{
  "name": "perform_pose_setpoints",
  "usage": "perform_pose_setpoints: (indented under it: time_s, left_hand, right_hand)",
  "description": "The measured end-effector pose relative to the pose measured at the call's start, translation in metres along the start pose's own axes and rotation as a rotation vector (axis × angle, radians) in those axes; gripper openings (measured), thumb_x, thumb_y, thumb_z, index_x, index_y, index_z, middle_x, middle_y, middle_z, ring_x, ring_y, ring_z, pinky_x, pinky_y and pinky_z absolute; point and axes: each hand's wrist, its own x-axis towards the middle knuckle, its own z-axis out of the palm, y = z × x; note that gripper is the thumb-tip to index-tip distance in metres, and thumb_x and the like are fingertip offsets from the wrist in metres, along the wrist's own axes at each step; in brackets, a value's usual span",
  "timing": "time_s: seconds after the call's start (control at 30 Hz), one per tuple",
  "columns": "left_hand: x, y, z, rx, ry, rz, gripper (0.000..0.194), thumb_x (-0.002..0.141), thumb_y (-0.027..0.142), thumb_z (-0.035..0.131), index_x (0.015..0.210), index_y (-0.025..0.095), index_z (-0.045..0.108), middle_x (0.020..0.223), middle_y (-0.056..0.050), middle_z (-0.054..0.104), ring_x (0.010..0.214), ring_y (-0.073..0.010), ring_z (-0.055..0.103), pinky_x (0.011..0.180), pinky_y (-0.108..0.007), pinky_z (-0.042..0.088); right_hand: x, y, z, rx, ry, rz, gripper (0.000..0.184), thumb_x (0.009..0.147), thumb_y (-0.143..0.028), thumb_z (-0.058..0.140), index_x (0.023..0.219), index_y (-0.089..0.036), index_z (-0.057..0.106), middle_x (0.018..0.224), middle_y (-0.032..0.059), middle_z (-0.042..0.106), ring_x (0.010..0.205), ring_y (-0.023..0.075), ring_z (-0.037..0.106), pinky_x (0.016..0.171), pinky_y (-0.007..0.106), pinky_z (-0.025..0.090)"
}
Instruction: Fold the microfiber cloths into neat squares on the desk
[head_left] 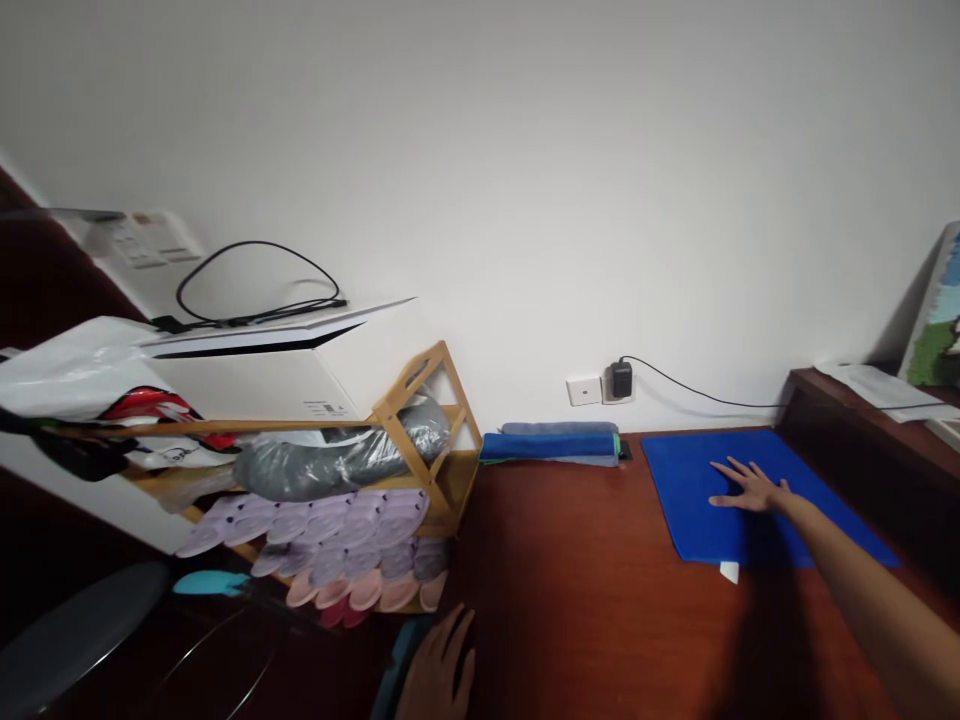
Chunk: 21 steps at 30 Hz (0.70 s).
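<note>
A flat blue cloth (701, 525) with a white tag (729, 572) at its near edge is spread on the reddish-brown wooden table (570, 590). Over its middle is my right hand (750, 487), palm down with fingers spread and nothing held; it looks to be touching the cloth. My left hand (439, 665) is low in the view at the table's left edge, its fingers stretched out. Beside it lies a dark teal item (405, 650), partly hidden; whether the hand touches it I cannot tell. Rolled blue and grey cloths (555, 446) lie against the wall.
On the left stands a wooden rack (442, 490) with rows of lilac and pink slippers (360, 520), a plastic-wrapped grey bundle (337, 465) and a white box (262, 380) topped by a black cable (259, 243). A black plug adapter (621, 379) trails its wire rightward to a raised ledge (832, 410).
</note>
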Motion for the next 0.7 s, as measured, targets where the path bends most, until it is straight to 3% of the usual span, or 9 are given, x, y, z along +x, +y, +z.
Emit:
perform_pose_setpoints:
  time_s: [0.1,0.17,0.27,0.37,0.47,0.53,0.7]
  left_hand:
    - [-0.001,0.001,-0.001,0.003,-0.007,-0.002,0.047,0.103,0.035,0.046,0.147,0.03,0.06,0.151,-0.003,0.063,0.137,-0.0255,0.061,0.111,-0.047,0.056]
    - [-0.001,0.003,-0.004,-0.005,-0.004,-0.006,0.047,0.103,0.034,0.045,0.148,0.031,0.059,0.152,-0.003,0.063,0.138,-0.0253,0.06,0.112,-0.047,0.055]
    - [-0.002,0.008,-0.006,-0.021,0.009,-0.024,0.047,0.103,0.034,0.045,0.147,0.031,0.06,0.15,-0.002,0.063,0.137,-0.0249,0.061,0.113,-0.046,0.055]
    - [-0.004,0.011,-0.005,-0.034,0.013,-0.057,0.047,0.102,0.032,0.046,0.147,0.031,0.061,0.15,-0.002,0.063,0.137,-0.0255,0.06,0.113,-0.047,0.054]
    - [-0.006,0.011,-0.002,-0.04,0.008,-0.072,0.047,0.101,0.029,0.045,0.146,0.03,0.062,0.15,-0.003,0.063,0.136,-0.0268,0.061,0.114,-0.049,0.054]
    - [-0.008,0.01,0.001,-0.04,0.002,-0.065,0.047,0.101,0.029,0.046,0.145,0.03,0.063,0.149,-0.004,0.064,0.135,-0.0274,0.062,0.112,-0.049,0.055]
    - [-0.013,0.007,0.009,-0.047,-0.021,-0.078,0.048,0.102,0.032,0.047,0.147,0.034,0.061,0.151,-0.004,0.063,0.134,-0.0287,0.062,0.11,-0.048,0.056]
  right_hand:
    - [0.008,-0.004,-0.006,-0.041,0.038,-0.017,0.098,0.066,-0.085,0.063,0.154,-0.043,0.05,0.17,0.0086,0.037,0.154,0.0517,0.027,0.11,0.084,0.027]
    - [0.006,-0.023,-0.009,-0.072,0.144,-0.064,0.083,0.077,-0.076,0.059,0.149,-0.036,0.058,0.166,0.0108,0.043,0.152,0.0479,0.034,0.114,0.077,0.03]
    - [-0.003,-0.083,-0.009,-0.059,0.345,-0.236,0.054,0.096,-0.05,0.043,0.138,-0.025,0.067,0.157,0.0137,0.053,0.141,0.0349,0.051,0.115,0.054,0.041]
    - [-0.007,-0.159,-0.008,-0.004,0.389,-0.347,0.047,0.101,-0.034,0.038,0.138,-0.021,0.064,0.148,0.0134,0.059,0.131,0.0262,0.058,0.109,0.037,0.045]
    - [0.002,-0.22,-0.009,0.025,0.382,-0.329,0.049,0.101,-0.031,0.043,0.148,-0.023,0.054,0.148,0.0133,0.058,0.13,0.0252,0.058,0.104,0.034,0.045]
    - [0.009,-0.245,-0.009,0.026,0.367,-0.287,0.051,0.099,-0.029,0.049,0.149,-0.023,0.051,0.145,0.0152,0.06,0.127,0.0277,0.06,0.1,0.038,0.047]
    - [0.014,-0.265,0.001,0.006,0.37,-0.187,0.041,0.094,-0.03,0.058,0.133,-0.019,0.06,0.135,0.02,0.06,0.126,0.0347,0.059,0.096,0.044,0.046]
